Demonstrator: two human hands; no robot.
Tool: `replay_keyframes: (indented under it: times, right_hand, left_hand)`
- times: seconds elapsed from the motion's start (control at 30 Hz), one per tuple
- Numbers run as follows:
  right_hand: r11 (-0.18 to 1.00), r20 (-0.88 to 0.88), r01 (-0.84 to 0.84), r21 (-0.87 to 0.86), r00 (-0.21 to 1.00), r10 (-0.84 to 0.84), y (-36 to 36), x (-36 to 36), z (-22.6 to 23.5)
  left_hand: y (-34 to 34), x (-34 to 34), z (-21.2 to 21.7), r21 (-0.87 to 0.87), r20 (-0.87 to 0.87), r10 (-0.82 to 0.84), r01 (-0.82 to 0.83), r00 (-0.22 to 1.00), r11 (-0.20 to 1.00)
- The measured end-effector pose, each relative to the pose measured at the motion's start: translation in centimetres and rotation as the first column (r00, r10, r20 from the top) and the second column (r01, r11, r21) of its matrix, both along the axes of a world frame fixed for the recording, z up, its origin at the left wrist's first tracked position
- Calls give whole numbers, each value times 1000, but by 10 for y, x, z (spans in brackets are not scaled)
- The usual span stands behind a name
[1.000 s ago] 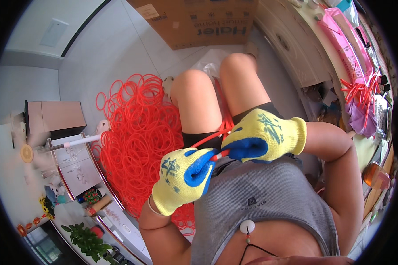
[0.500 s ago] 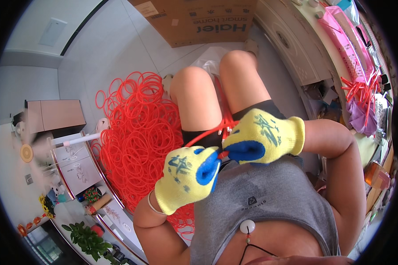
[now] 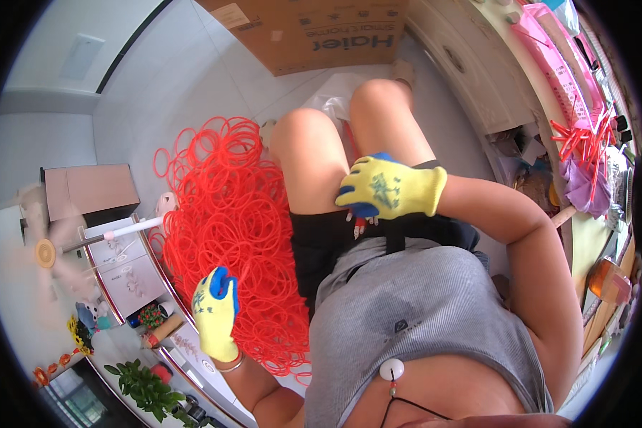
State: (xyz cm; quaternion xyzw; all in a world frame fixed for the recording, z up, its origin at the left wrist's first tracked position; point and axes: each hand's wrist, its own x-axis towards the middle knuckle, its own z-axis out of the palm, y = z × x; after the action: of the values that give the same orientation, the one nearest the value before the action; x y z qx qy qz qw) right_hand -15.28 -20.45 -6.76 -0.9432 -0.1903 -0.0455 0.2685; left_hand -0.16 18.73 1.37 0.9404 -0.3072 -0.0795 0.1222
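Note:
My left hand, in a yellow knitted glove with blue-coated fingers, hovers at the near left edge of a large heap of red rings. Its thumb and fingers are bent but parted, with nothing seen between them. My right hand, gloved the same way, is over my lap with fingers curled and bunched near the thumb. Thin red tubes with white ends stick out beneath it. The hand hides most of those tubes, and what its fingertips grip cannot be made out.
A cardboard box stands beyond my knees, with clear plastic film before it. At left are a fan and a drawer cabinet. On the right counter, a pink basket stands beside red strips and purple cloth.
My hands, which met over my lap on a red ring, have separated. The left swung left to the heap without the ring; the right moved slightly left and away from me, onto the tubes.

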Motion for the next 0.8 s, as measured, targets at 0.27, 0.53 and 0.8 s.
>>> replay_keyframes:
  times: [0.27,0.53,0.8]
  right_hand:
    - [821,162,35,571,975,-154,-31,17,10]
    - [993,44,57,-104,998,-53,6,-8,5]
    - [980,119,97,173,986,-118,-4,0,11]
  left_hand:
    - [-89,-22,-14,-219,-213,-218,171,952,961]
    - [-127,-24,-34,-372,-170,-315,235,934,898]
    - [-124,-28,-28,-356,-275,-251,144,928,923]
